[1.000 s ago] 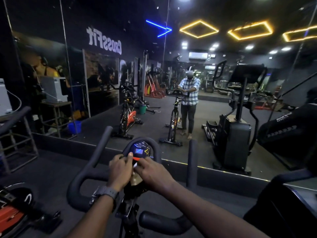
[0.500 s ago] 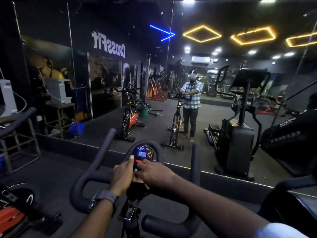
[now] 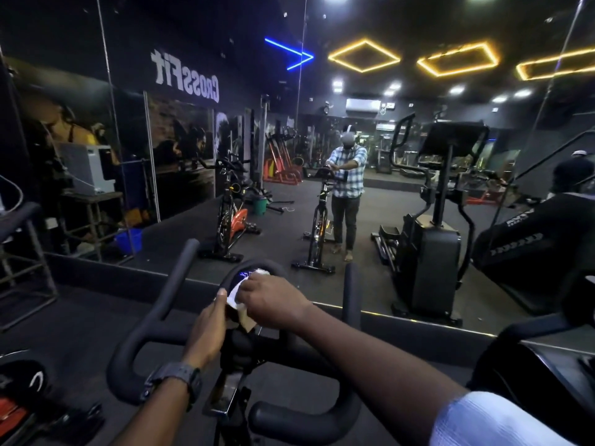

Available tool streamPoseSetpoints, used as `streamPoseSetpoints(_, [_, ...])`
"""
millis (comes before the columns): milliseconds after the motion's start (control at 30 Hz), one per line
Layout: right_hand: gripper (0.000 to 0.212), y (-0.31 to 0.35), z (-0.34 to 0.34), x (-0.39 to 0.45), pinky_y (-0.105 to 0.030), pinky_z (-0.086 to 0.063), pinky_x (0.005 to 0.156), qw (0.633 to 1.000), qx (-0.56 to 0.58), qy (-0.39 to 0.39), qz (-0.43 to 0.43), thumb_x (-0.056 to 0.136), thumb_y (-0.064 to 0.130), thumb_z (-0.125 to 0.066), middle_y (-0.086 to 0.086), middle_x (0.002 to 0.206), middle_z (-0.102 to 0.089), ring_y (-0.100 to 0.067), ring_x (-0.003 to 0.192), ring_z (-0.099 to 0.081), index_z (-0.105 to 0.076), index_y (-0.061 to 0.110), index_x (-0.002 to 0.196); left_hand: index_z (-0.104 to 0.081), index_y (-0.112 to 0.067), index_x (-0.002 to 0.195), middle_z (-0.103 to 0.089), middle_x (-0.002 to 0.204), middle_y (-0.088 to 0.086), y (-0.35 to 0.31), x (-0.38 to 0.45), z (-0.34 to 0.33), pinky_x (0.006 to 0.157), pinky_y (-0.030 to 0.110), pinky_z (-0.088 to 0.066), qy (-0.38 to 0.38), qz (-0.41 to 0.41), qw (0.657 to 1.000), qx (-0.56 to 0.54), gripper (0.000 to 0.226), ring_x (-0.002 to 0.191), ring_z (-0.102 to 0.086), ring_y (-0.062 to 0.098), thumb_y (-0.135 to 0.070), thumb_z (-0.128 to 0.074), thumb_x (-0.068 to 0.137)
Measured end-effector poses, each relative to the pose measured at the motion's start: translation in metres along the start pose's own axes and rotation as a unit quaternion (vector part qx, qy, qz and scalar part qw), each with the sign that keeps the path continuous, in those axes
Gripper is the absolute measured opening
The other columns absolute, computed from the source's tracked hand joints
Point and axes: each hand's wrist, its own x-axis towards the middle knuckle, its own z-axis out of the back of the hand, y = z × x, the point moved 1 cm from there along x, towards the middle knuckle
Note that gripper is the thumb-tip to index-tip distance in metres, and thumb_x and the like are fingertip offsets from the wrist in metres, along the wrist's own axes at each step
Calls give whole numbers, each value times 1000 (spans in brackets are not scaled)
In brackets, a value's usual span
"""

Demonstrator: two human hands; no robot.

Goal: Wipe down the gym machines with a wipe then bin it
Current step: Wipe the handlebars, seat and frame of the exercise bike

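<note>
handlebar horns (image 3: 175, 284) — open gap between

Left wrist carries a dark grey digital wristwatch (image 3: 174, 381); right arm shows a pale blue ribbed sleeve (image 3: 489, 423), pushed up.

right hand (image 3: 270, 300) pressing white wipe (image 3: 236, 289) on bike console (image 3: 244, 274), left hand (image 3: 207, 329) beside
</note>
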Motion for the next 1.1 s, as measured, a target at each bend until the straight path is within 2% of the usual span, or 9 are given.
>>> streamPoseSetpoints(167, [11,-7,7,26,-42,-54,65,989,14,-29,-147,81,14,-65,-7,94,-58,-27,93,-54,-63,10,91,-71,-26,110,-70,114,7,-11,-3,0,104,38,-40,9,20,1000,-15,63,116,-60,25,-60,-19,100])
streamPoseSetpoints(267, [19,7,-5,32,-47,-54,75,995,57,53,-68,83,8,-58,-16,102,-61,-34,101,-58,-65,1,99,-72,-29,86,-73,98,2,-12,-3,4,103,38,-44,29,39,997,-57,73,106,-64,22,-76,-17,91])
streamPoseSetpoints(333, [31,14,-14,14,-44,-53,85,995,61,76,15,84,13,-52,-14,111,-63,-32,109,-59,-65,1,109,-74,-24,88,-75,97,4,-7,0,3,102,43,-47,28,50,996,-71,91,103,-67,23,-93,-16,75])
streamPoseSetpoints(433, [34,-2,-13,-19,-30,-42,96,995,-1,-12,103,88,19,-44,-7,112,-69,-26,113,-62,-71,6,105,-73,-16,100,-75,103,7,-7,1,3,97,43,-51,1,62,993,-105,91,99,-68,22,-88,-21,79])
streamPoseSetpoints(600, [29,-12,-7,7,-39,-49,96,997,9,-50,-64,90,18,-51,-12,117,-65,-31,114,-60,-68,4,108,-73,-24,102,-76,99,0,-12,-4,-1,92,45,-54,1,36,994,-107,88,98,-69,18,-92,-24,75])
streamPoseSetpoints(700, [32,9,-26,11,-37,-35,103,1000,26,-4,17,85,15,-61,-16,116,-65,-34,113,-59,-67,-1,112,-71,-22,117,-73,111,4,-15,-8,1,103,45,-47,-9,37,996,-78,90,108,-65,21,-87,-19,82])
streamPoseSetpoints(800, [34,1,-25,-9,-32,-30,105,995,-5,-58,87,87,19,-54,-12,118,-67,-31,116,-60,-69,2,113,-74,-16,104,-74,103,5,-11,-8,4,100,43,-49,-18,34,997,-67,90,102,-67,21,-84,-18,84])
streamPoseSetpoints(933, [32,-10,-10,-6,-33,-37,100,976,112,-116,-146,96,22,-45,-8,123,-62,-26,117,-55,-59,14,123,-72,-19,87,-74,81,-4,-13,-11,0,86,37,-55,-24,26,995,-92,69,82,-70,17,-68,-24,96])
streamPoseSetpoints(1100, [25,6,-18,-12,-33,-37,77,857,296,-140,-397,101,17,-40,-15,112,-62,-34,103,-56,-53,8,121,-69,-25,84,-74,86,-5,-5,-7,5,91,41,-54,2,15,999,-35,73,83,-71,19,-81,-22,85])
